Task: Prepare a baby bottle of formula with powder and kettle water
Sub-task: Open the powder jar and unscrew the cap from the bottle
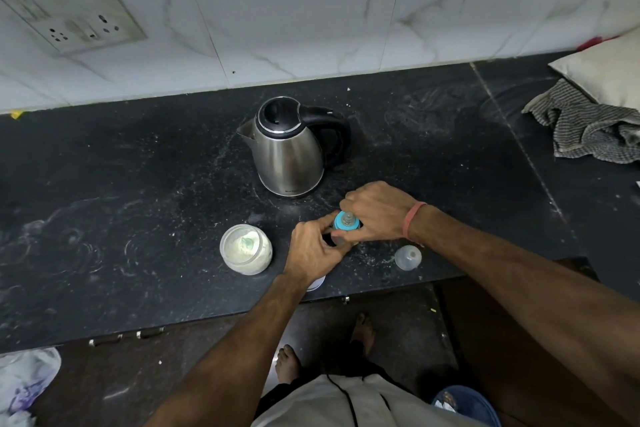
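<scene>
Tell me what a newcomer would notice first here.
First, both hands at the counter's front edge: the left hand grips the bottle while the right hand curls round its blue teat ring. Just behind stands the steel kettle, lid shut. Left of the hands sits an open jar of powder; right, a clear cap.

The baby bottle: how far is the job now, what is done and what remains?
Apparently done: the blue teat ring sits on the baby bottle; its contents are hidden. In hand: both hands grip it, the left hand low, the right hand at the ring. Left: the clear cap lies on the counter, and the powder jar stands open.
</scene>
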